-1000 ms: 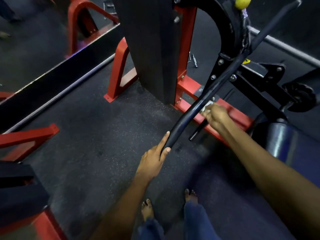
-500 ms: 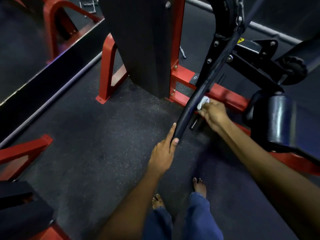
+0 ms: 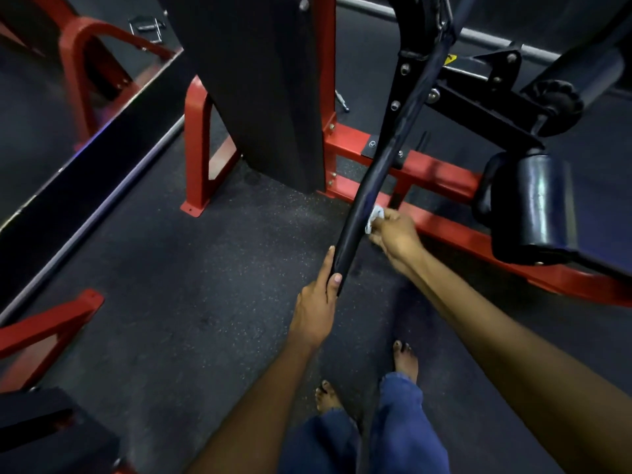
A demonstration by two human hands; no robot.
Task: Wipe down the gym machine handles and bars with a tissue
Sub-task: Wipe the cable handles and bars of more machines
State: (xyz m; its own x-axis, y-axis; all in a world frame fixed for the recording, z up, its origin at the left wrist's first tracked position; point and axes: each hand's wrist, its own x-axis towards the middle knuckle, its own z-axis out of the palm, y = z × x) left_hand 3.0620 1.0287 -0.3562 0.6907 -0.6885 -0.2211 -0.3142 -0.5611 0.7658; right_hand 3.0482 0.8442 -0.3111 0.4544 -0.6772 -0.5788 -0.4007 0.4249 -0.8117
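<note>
Tissue (image 3: 374,217) sits as a small white wad at the centre of my view, pinched in the fingers of the right hand (image 3: 396,234) and pressed against the right flank of the black bar (image 3: 369,189). That bar runs from its free lower end, near centre, up toward 1 o'clock where it joins the machine arm.

Left hand (image 3: 316,307) grips the bar's free end, thumb wrapped over the tip and forefinger laid straight along the shaft. I judge this to be a steadying hold, and it is worth keeping: the bar looks free to swing if released.

To do the step well, I would fold the wad round the shaft rather than dab one side, draw it along the full length in one direction, then shift the left hand so the covered tip gets wiped too. The wad is small; I would turn it to a fresh face often.

At 12 o'clock stands the dark shroud (image 3: 253,90), flanked by the red frame (image 3: 196,148). A red base rail (image 3: 455,234) lies directly behind the wiping hand at 3 o'clock, with the black roller pad (image 3: 537,203) above it; I judge both crowd the knuckles on an upward stroke. Bare feet (image 3: 405,360) stand at 6 o'clock on the speckled floor (image 3: 205,268), under the bar's end.
</note>
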